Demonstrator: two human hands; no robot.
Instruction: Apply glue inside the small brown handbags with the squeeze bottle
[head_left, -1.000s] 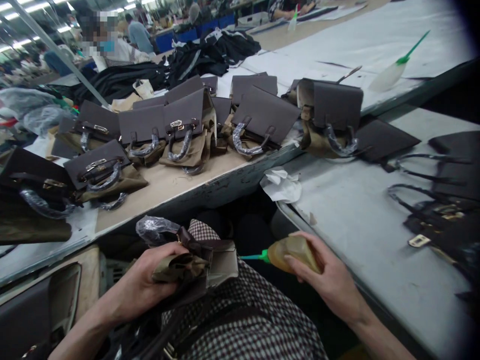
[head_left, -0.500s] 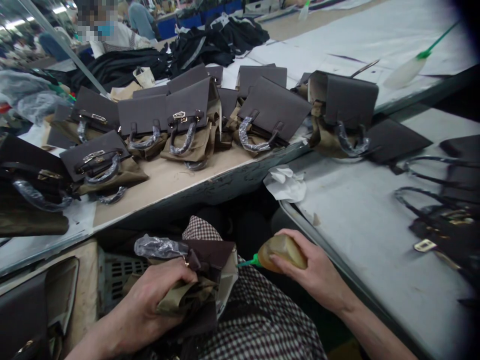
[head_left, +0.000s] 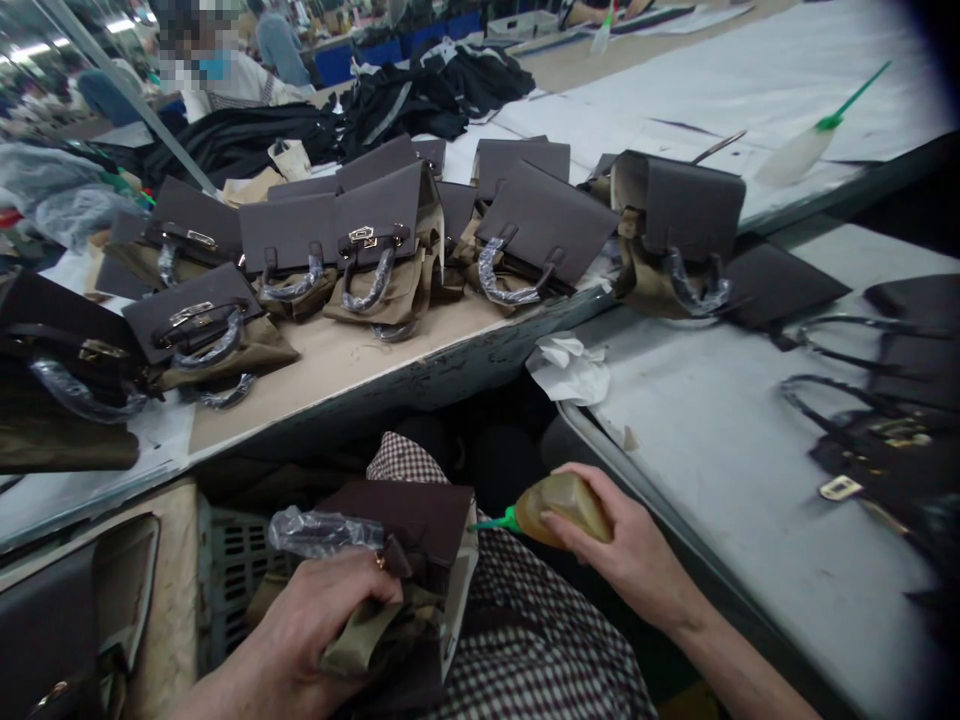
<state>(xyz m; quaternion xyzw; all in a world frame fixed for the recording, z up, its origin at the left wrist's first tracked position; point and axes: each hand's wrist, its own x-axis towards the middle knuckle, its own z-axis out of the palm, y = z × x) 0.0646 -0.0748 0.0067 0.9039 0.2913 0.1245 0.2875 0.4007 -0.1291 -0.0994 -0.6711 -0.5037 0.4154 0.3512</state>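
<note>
Over my lap, my left hand (head_left: 322, 610) grips a dark brown handbag (head_left: 427, 515) by its bunched olive lining (head_left: 375, 635). The bag's handle (head_left: 322, 532) is wrapped in clear plastic and sticks out to the left above my fingers. My right hand (head_left: 600, 535) is closed around a squeeze bottle (head_left: 559, 508) of yellowish liquid. Its thin green nozzle (head_left: 495, 521) points left, with the tip at the bag's pale right edge; whether it touches I cannot tell. A checked cloth (head_left: 540, 620) lies beneath, over my legs.
Several similar handbags (head_left: 379, 225) line the bench (head_left: 315, 385) ahead. On the right table (head_left: 720, 430) lie more dark bags (head_left: 892, 440) and crumpled white paper (head_left: 570, 368). A plastic crate (head_left: 232, 560) stands left of my lap. Another squeeze bottle (head_left: 799, 155) rests at the far right.
The handbag in my left hand has tilted slightly and shifted a little, showing more of its brown panel. The bottle's nozzle has moved slightly along the bag's edge. My grips are unchanged.
</note>
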